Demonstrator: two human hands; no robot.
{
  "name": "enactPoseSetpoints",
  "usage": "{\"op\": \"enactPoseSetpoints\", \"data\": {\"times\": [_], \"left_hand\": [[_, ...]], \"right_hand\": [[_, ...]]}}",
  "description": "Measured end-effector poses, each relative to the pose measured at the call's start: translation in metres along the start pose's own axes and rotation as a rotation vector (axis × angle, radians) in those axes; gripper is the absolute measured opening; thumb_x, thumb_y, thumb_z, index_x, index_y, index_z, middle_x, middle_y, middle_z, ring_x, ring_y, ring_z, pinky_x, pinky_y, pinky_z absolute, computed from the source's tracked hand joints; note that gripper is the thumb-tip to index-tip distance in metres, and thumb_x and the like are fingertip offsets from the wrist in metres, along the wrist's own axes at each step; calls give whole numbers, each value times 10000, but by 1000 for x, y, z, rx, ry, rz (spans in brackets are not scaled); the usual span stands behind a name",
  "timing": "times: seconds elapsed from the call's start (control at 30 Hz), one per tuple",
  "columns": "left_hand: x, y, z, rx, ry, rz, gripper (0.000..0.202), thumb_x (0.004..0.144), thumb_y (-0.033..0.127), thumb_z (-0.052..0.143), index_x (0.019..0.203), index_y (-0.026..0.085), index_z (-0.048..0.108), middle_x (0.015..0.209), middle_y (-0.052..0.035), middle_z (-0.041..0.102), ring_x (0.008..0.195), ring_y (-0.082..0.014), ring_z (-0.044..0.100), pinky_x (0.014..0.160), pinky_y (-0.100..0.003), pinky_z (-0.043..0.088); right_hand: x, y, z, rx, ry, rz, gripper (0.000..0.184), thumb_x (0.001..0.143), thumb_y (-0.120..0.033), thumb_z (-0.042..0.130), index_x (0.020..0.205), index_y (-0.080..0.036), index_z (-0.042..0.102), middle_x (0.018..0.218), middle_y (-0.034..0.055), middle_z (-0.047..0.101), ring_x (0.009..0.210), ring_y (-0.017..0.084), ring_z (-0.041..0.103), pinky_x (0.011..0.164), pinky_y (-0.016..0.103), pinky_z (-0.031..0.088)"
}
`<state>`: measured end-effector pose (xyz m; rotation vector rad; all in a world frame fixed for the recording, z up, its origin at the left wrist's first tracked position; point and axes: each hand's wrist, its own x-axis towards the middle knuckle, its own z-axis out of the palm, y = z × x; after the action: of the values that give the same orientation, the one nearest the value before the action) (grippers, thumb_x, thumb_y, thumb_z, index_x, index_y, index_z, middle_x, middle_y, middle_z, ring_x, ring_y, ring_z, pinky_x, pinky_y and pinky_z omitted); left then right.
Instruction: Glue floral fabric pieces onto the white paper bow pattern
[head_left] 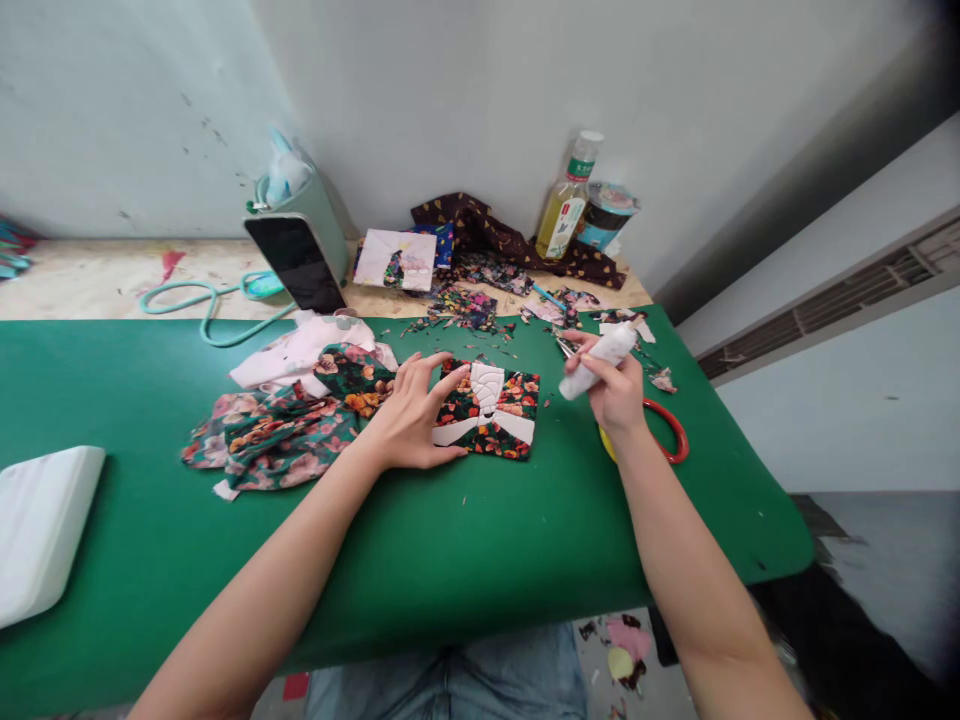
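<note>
My left hand [416, 415] lies with its fingers spread over the left part of a small rectangular panel [510, 395]. The panel is covered in dark floral fabric, with white padded pieces forming a dress-like shape. Against that hand's left side is a crumpled piece of green floral fabric [285, 435], with pale pink cloth [300, 350] behind it. Closed around a white squeeze bottle [600, 362], my right hand [619, 395] is raised to the right of the panel. Beneath my right wrist, scissors with a red and yellow handle [676, 432] are partly hidden.
A phone [298, 262] leans on a pale green container [324, 205] at the back. Fabric scraps [469, 305], a finished-looking picture panel [395, 258], an oil-like bottle [564, 205] and a cup [606, 215] stand or lie along the wall. A white block [49, 525] is at left.
</note>
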<state>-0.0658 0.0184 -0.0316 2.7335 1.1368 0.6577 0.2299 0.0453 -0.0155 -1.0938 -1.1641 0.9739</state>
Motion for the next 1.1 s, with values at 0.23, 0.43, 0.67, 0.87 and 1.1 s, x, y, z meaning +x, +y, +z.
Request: {"op": "enactPoseSetpoints", "data": {"times": [0.23, 0.43, 0.67, 0.87, 1.1], "left_hand": [[-2, 5, 5, 111, 72, -106, 1085, 701, 598, 668, 1515, 263, 34, 1473, -212, 252, 1388, -432, 272, 1121, -665, 145], [1, 10, 11, 128, 96, -203, 1075, 706, 612, 654, 1525, 216, 81, 1444, -225, 291, 1374, -421, 288, 1127, -623, 122], [2, 18, 15, 99, 127, -316, 1077, 710, 714, 617, 1524, 191, 144, 1440, -237, 311, 1361, -431, 288, 1108, -621, 114], [4, 16, 12, -148, 291, -410, 950, 758, 618, 645, 1498, 190, 229, 1277, -153, 560, 1236, -342, 472, 1108, -574, 174], [4, 9, 8, -615, 399, -468, 387, 839, 364, 628, 1173, 180, 561, 1038, -89, 692, 981, -217, 658, 945, -398, 475]], "right_hand": [[-12, -10, -13, -626, -489, 137, 410, 740, -391, 722, 1108, -215, 685, 940, 55, 758, 841, 253, 676, 777, 405, 526], [-14, -13, -1, -582, -550, 102, 497, 735, -370, 738, 1197, -209, 651, 921, 40, 754, 824, 230, 682, 824, 392, 527], [-14, -9, 11, -559, -487, 22, 303, 747, -409, 718, 945, -180, 703, 822, 19, 687, 707, 183, 596, 669, 311, 480], [-8, -22, 20, -357, -222, 55, 375, 681, -387, 739, 962, -138, 729, 724, 15, 671, 539, 122, 524, 532, 277, 429], [0, -46, 24, -406, -14, -361, 135, 742, -326, 749, 796, -203, 741, 761, 13, 727, 664, 153, 627, 638, 290, 489]]}}
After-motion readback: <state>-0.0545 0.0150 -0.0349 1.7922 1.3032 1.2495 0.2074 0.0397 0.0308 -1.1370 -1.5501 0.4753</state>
